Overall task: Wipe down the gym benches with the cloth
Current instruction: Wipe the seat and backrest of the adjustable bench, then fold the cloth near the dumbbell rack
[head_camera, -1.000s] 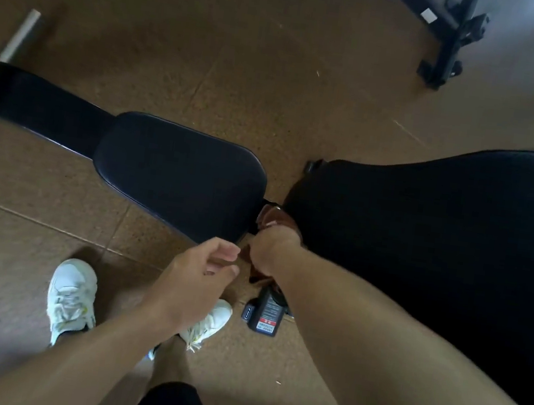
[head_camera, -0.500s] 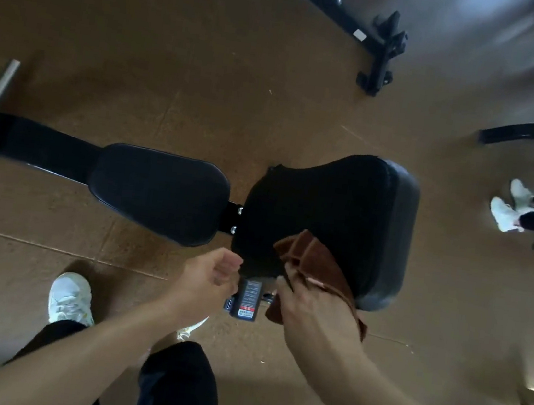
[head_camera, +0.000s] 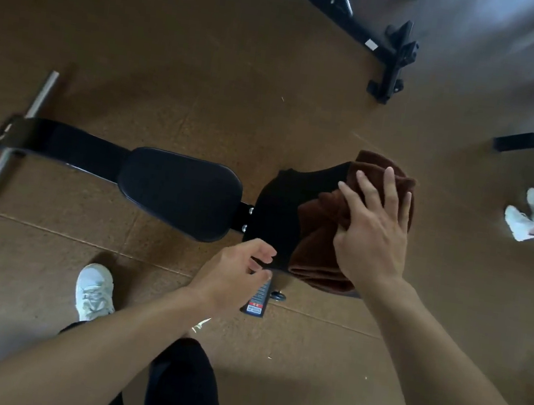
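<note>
A black padded gym bench lies across the brown floor, with a seat pad (head_camera: pixel 178 192) on the left and a raised back pad (head_camera: pixel 278 210) on the right. A crumpled brown cloth (head_camera: pixel 318 239) covers the back pad's top. My right hand (head_camera: pixel 372 230) presses flat on the cloth with fingers spread, thumb tucked into a fold. My left hand (head_camera: pixel 236 271) hovers at the near edge of the back pad, fingers loosely curled, holding nothing.
The bench's metal foot bar (head_camera: pixel 12 141) lies far left. A labelled frame part (head_camera: pixel 258 298) sits under the pad. Black equipment frames (head_camera: pixel 390 53) stand at the top. Another person's white shoes (head_camera: pixel 525 219) are at right. My white shoe (head_camera: pixel 94 291) is near left.
The view has pulled back and the back pad looks smaller. My right hand has slid with the cloth from the pad's near corner up onto its top. My left hand stays beside the pad.
</note>
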### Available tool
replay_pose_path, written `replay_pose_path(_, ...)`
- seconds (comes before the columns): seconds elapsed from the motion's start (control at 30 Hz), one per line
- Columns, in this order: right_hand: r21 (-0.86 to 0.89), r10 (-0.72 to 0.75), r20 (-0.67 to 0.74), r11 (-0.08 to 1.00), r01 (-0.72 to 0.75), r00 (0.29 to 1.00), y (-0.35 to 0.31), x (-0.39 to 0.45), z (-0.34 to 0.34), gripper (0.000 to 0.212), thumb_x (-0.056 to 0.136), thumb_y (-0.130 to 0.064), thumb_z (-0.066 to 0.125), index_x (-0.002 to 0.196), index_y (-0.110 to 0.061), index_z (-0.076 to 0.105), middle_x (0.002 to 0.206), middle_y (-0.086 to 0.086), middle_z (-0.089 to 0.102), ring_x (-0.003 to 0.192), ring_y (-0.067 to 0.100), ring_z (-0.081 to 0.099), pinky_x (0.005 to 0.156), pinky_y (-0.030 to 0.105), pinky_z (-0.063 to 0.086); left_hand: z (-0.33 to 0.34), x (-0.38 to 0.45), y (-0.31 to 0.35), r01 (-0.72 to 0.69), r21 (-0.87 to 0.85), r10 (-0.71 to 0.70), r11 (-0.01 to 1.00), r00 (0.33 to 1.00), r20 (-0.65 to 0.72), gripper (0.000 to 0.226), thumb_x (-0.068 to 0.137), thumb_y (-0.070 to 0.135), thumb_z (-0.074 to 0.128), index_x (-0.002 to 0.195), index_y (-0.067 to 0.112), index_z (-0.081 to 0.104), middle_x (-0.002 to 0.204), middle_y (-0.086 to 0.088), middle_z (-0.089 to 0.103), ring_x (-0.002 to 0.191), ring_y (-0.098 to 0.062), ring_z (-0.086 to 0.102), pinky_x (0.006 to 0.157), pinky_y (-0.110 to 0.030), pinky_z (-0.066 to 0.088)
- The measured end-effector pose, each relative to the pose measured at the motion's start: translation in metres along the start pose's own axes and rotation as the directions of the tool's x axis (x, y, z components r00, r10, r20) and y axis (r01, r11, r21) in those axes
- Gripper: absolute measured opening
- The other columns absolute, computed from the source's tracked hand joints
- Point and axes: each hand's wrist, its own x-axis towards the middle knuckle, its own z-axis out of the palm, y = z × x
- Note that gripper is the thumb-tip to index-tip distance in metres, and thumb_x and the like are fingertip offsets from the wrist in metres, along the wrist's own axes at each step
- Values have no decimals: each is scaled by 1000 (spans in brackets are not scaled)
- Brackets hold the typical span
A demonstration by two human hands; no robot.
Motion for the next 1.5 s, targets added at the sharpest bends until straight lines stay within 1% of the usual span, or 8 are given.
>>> replay_pose_path(0.23, 86, 179, -7, 980, -178, 984, -14, -4, -2, 51, 95, -23, 58, 145, -32, 54, 172, 1, 15, 157, 41, -5, 127, 60, 3, 4, -15, 24, -5, 5, 5, 1000, 1000, 9, 33, 98, 24, 62, 130, 33, 57, 123, 17, 60, 108, -2, 61, 92, -34, 56)
replay_pose_path(0.47, 262, 99, 30, 959, -103, 995, -39, -73, -2, 28, 100, -30, 55, 126, -30, 66, 140, -5, 64, 156, 24, 22, 129, 52, 7, 2, -37, 34, 59, -136, -63, 989, 998, -27, 55, 97, 16, 65, 147, 27, 44, 138, 11, 52, 122, -10, 55, 82, -17, 45)
replay_pose_path(0.63, 806, 93, 563, 159, -570, 821, -109, -113, -32, 18, 101, -32, 62, 115, -40, 69, 109, -7, 74, 107, 14, 70, 100, 49, 56, -33, -69, 25, 96, -305, -126, 947, 989, -81, 32, 97, 12, 61, 126, 27, 61, 120, 2, 68, 115, -15, 63, 93, -30, 55)
replay_pose_path(0.73, 793, 33, 609, 12, -609, 793, -151, -121, -46, 17, 101, -36, 62, 115, -40, 70, 113, -4, 74, 110, 17, 69, 102, 48, 55, -70, -91, 11, 167, -369, -212, 915, 973, -86, 25, 96, 22, 64, 119, 32, 63, 116, 0, 70, 108, -19, 67, 83, -32, 56)
replay_pose_path(0.93, 889, -129, 424, 249, -385, 896, -229, -106, -71, 47, 102, -24, 61, 139, -52, 53, 127, -22, 64, 118, -5, 57, 103, 23, 45, -148, -161, -18, 87, -332, -223, 939, 889, -399, 23, 80, 27, 84, 68, 30, 65, 68, 6, 71, 74, -17, 68, 67, -34, 52)
replay_pose_path(1.13, 899, -270, 384, 328, -290, 883, -306, -79, -83, 42, 102, -19, 62, 136, -43, 59, 127, -12, 68, 116, 5, 63, 104, 32, 52, -210, -233, -18, 3, -192, -123, 981, 779, -615, 31, 82, 31, 81, 67, 22, 55, 56, 11, 57, 56, -7, 53, 58, -28, 45)
replay_pose_path(1.37, 848, -641, 310, 520, 100, 703, -356, -51, -113, 60, 88, -14, 79, 134, -41, 52, 111, -26, 55, 104, -7, 56, 90, 12, 45, -236, -270, -6, 110, -118, -157, 987, 501, -851, 22, 80, 31, 83, 82, 30, 61, 73, 17, 67, 69, 5, 64, 60, -10, 47)
replay_pose_path(1.5, 725, -821, 217, 497, 476, 528, -382, -28, -114, 74, 80, -15, 84, 144, -37, 53, 130, -38, 49, 127, -15, 43, 118, 28, 35, -241, -276, 8, 143, -144, -195, 979, 461, -866, 20, 82, 26, 80, 83, 39, 66, 74, 30, 65, 74, 11, 64, 63, -6, 47)
